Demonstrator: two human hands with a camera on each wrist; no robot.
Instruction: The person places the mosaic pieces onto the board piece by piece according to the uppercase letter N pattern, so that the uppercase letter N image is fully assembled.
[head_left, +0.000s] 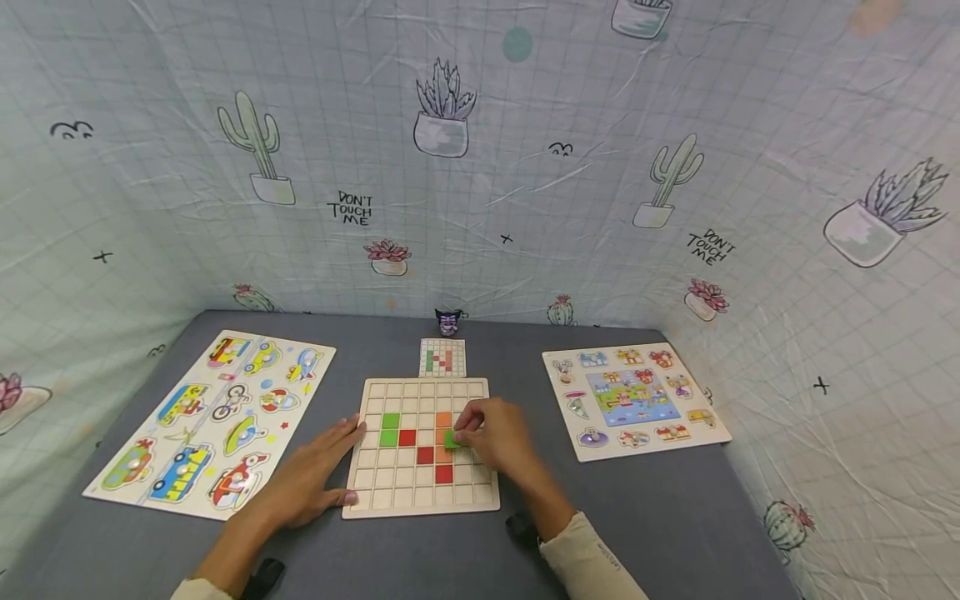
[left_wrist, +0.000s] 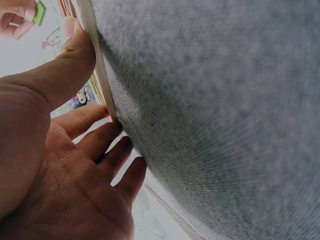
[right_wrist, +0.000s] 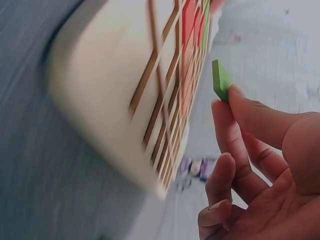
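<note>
A wooden grid board [head_left: 401,492] lies on the table, with green, red and orange square tiles in some of its cells. Thumb and fingertips of my right hand [head_left: 491,433] pinch a green square tile [right_wrist: 220,81], which the right wrist view shows held above the board. In the head view this tile overlaps the orange column. My left hand [head_left: 303,479] rests at the board's left side; its fingers are extended against the edge and the thumb touches near the front corner. Behind the board is a small pattern card [head_left: 442,343] with a coloured grid.
A vehicle puzzle board [head_left: 225,379] lies to the left, and another picture puzzle board [head_left: 566,354] to the right. A small dark figurine [head_left: 447,322] stands behind the card. Patterned cloth [head_left: 502,192] hangs around the grey table [head_left: 405,558].
</note>
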